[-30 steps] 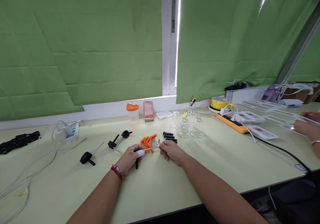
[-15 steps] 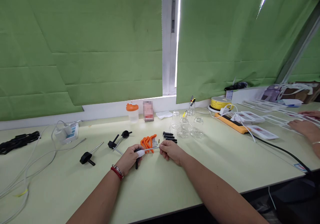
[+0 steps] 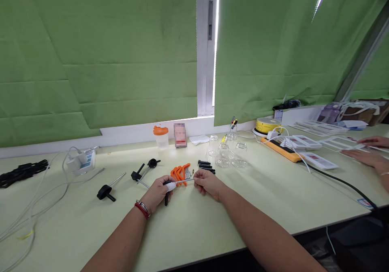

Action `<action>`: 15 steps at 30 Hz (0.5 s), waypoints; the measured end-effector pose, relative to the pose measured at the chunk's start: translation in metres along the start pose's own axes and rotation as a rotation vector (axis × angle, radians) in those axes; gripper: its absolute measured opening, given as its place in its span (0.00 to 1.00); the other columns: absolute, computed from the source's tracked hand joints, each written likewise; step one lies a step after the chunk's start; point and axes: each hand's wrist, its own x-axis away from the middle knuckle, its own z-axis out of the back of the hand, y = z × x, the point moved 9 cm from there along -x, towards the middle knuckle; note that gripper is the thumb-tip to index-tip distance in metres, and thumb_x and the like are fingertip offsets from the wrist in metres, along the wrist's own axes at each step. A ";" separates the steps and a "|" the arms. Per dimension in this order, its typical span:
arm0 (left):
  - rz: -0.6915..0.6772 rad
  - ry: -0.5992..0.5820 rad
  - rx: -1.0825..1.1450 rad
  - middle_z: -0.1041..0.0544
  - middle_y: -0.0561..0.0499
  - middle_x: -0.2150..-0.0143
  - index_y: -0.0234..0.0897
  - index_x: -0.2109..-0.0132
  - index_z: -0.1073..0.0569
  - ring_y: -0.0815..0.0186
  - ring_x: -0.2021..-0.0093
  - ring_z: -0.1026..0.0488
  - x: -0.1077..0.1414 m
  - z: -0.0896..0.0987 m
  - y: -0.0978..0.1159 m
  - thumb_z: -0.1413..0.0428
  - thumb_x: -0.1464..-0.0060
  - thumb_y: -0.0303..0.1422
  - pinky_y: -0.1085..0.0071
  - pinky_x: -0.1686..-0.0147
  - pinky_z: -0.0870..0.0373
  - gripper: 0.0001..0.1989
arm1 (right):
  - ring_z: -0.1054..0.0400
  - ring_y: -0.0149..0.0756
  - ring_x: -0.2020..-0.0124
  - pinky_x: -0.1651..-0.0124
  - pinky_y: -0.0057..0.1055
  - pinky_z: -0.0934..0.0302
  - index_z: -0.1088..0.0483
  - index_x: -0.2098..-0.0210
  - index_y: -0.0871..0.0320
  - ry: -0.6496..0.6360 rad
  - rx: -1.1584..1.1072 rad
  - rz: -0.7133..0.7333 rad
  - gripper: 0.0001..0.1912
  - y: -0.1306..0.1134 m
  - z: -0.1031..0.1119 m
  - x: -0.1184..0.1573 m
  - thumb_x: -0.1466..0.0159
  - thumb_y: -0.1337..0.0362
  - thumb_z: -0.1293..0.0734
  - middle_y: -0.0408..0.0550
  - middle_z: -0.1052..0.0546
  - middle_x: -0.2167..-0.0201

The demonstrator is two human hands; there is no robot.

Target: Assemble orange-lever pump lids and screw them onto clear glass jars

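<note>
My left hand (image 3: 161,189) is closed around the black handle of a thin metal rod (image 3: 184,180) with a white collar. A black bar sticks out below that hand. At the rod's far end, the fingertips of my right hand (image 3: 208,184) are pinched together on its tip. What else may be in the pinch is hidden. Just behind the rod lie several orange hook-shaped pieces (image 3: 179,172), some silver screws or pins (image 3: 187,174) and several small black ridged pieces (image 3: 204,163). To the left rest three similar black-headed rods (image 3: 105,191).
Upturned glasses (image 3: 223,156) stand behind my right hand. An orange-lidded cup (image 3: 161,138) is near the wall. A power strip (image 3: 86,161) with white cables lies left. An orange bar (image 3: 282,149) and a co-worker's hands (image 3: 361,155) over white frames are on the right.
My hands and the rod are practically still. At the right, the co-worker's nearer hand has shifted left and lies flatter over the frames.
</note>
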 end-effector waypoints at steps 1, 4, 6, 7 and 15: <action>0.002 0.000 -0.002 0.33 0.59 0.82 0.37 0.64 0.32 0.72 0.84 0.38 0.000 0.000 0.000 0.43 0.55 0.40 0.76 0.83 0.42 0.13 | 0.41 0.23 0.85 0.85 0.20 0.48 0.38 0.70 0.58 -0.002 0.001 -0.001 0.08 0.000 0.000 0.000 0.41 0.62 0.34 0.38 0.30 0.81; 0.006 0.000 -0.004 0.33 0.59 0.81 0.36 0.63 0.32 0.73 0.84 0.39 0.000 0.000 -0.001 0.43 0.55 0.39 0.76 0.83 0.42 0.13 | 0.41 0.23 0.85 0.85 0.20 0.47 0.38 0.72 0.59 0.002 0.010 -0.008 0.08 0.001 0.000 -0.001 0.41 0.62 0.35 0.39 0.30 0.81; 0.007 0.001 -0.002 0.34 0.59 0.81 0.36 0.63 0.31 0.73 0.83 0.39 0.000 0.000 -0.001 0.43 0.55 0.39 0.76 0.83 0.42 0.13 | 0.41 0.23 0.85 0.85 0.20 0.47 0.37 0.73 0.59 0.006 0.020 -0.013 0.09 0.003 0.000 -0.002 0.40 0.61 0.35 0.40 0.30 0.81; 0.006 0.000 0.000 0.34 0.59 0.81 0.36 0.64 0.31 0.72 0.83 0.38 0.000 0.000 -0.001 0.43 0.55 0.39 0.76 0.83 0.41 0.13 | 0.41 0.22 0.85 0.85 0.20 0.47 0.37 0.74 0.59 0.007 0.024 -0.016 0.10 0.003 0.000 -0.002 0.40 0.61 0.36 0.40 0.30 0.81; 0.003 0.003 0.009 0.34 0.59 0.81 0.37 0.64 0.31 0.72 0.83 0.38 -0.001 0.001 -0.002 0.42 0.55 0.39 0.77 0.83 0.42 0.13 | 0.41 0.22 0.86 0.86 0.20 0.47 0.36 0.75 0.60 0.017 0.038 -0.023 0.13 0.005 0.000 -0.003 0.38 0.59 0.37 0.40 0.31 0.81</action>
